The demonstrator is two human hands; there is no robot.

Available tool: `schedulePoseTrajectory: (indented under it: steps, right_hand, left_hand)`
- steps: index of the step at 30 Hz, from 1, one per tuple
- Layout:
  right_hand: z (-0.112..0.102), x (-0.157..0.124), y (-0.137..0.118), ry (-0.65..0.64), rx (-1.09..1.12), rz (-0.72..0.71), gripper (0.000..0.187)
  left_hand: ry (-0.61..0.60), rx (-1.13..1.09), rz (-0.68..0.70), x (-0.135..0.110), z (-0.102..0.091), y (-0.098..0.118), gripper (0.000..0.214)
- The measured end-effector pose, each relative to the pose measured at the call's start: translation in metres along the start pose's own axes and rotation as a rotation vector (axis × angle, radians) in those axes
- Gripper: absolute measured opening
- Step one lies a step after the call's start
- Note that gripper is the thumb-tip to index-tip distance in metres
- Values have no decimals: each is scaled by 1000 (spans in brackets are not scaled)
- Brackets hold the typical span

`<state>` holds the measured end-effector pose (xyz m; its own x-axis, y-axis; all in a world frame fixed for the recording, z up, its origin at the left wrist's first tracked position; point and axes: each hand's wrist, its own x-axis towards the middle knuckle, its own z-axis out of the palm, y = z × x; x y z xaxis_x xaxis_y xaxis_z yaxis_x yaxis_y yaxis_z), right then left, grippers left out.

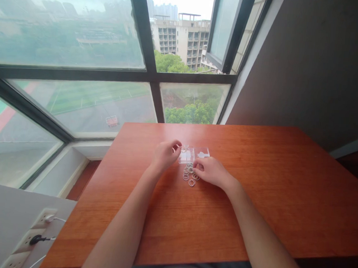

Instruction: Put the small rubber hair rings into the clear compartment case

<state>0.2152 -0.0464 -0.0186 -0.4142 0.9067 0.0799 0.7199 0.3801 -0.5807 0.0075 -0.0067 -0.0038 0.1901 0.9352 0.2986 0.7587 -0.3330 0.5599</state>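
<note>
A small clear plastic box (186,157) lies open on the table, its lid (205,151) folded out to the right. My left hand (166,154) is at the box's left edge, fingers curled and closed; whatever they pinch is too small to make out. Near the left fingertips, a pale ring (183,150) shows at the box. In front of the box lie several loose pale rings (186,177), some overlapping. My right hand (212,171) reaches in from the right with its fingers closed at the edge of these rings. Whether a ring is between them is hidden.
The reddish-brown wooden table (286,192) spreads wide to the right. Behind it stand dark-framed windows (154,78), one pane swung open. Wall sockets (30,238) with plugged-in cables are at the lower left, beside the table's left edge.
</note>
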Motion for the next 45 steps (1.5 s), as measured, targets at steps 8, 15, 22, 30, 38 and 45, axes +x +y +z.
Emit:
schedulePoseTrajectory:
  steps: [8, 15, 22, 30, 38, 45]
  right_hand:
    - [1, 0, 0, -57, 74, -8, 8]
    - [-4, 2, -3, 4, 135, 13, 7]
    - [-5, 1, -3, -12, 149, 13, 7]
    - [-5, 1, -2, 23, -1, 74, 7]
    - [-1, -1, -6, -53, -32, 8, 7]
    - [1, -1, -5, -65, 19, -2, 8]
  left_hand:
    - [-2, -29, 3, 1, -1, 2, 15]
    - [-46, -52, 42, 0, 2, 1, 16]
    - [-48, -44, 34, 0, 3, 0, 15]
    - [-57, -25, 31, 0, 2, 2, 15]
    - [-57, -25, 30, 0, 2, 2, 16]
    - [-64, -35, 30, 0, 2, 2, 15]
